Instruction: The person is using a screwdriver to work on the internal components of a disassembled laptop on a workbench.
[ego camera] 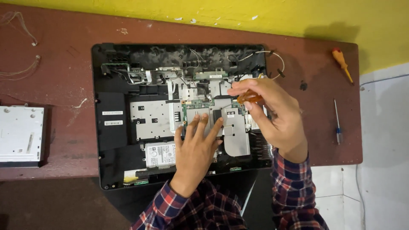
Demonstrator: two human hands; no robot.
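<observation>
Orange-handled screwdriver (pixel 249 98) gripped by right hand (pixel 272 113); left hand (pixel 196 153) flat, released, on opened laptop (pixel 115 127); spare screwdrivers (pixel 342 64) well aside.

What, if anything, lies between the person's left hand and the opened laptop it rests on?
Nothing visible: the left hand lies flat, fingers spread, directly on the opened laptop. The right hand holds an orange-handled screwdriver above it.

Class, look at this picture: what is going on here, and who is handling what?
A person in a plaid shirt is working on an opened laptop lying on a reddish table. The right hand holds an orange-handled screwdriver over the circuit board. The left hand rests flat on the metal parts beside the hard drive. Two more screwdrivers lie at the table's right edge, and a removed silver drive sits to the left.
</observation>
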